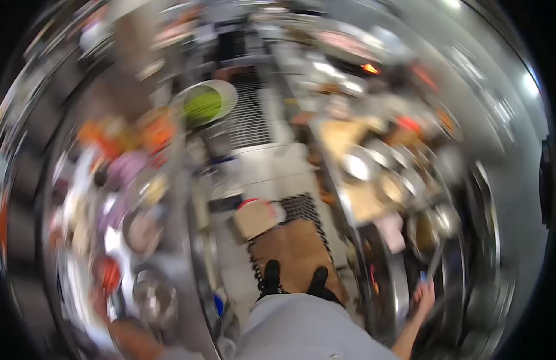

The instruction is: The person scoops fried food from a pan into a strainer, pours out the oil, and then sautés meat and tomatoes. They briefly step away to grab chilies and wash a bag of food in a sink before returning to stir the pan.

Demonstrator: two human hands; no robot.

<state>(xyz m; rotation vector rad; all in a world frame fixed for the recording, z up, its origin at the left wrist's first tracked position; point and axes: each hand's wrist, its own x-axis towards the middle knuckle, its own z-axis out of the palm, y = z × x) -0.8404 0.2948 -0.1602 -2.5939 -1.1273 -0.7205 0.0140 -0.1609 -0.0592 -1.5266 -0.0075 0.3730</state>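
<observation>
On the right, my right hand [423,295] is closed around the handle of a metal ladle [435,259]. The ladle's bowl end is at a round pan [423,234] on the stove side. At the lower left, my left hand [102,303] reaches over the counter beside a bowl of red food [107,273]. Motion smears its fingers, so whether it holds anything cannot be made out. A round metal pot [154,298] stands to the right of that hand.
Bowls and blurred food cover the left counter [191,264]. Metal bowls [359,165] and a wooden board [365,203] lie on the right. A green-filled container [203,106] stands farther ahead. A cardboard box [255,219] and brown mat [296,249] are on the floor.
</observation>
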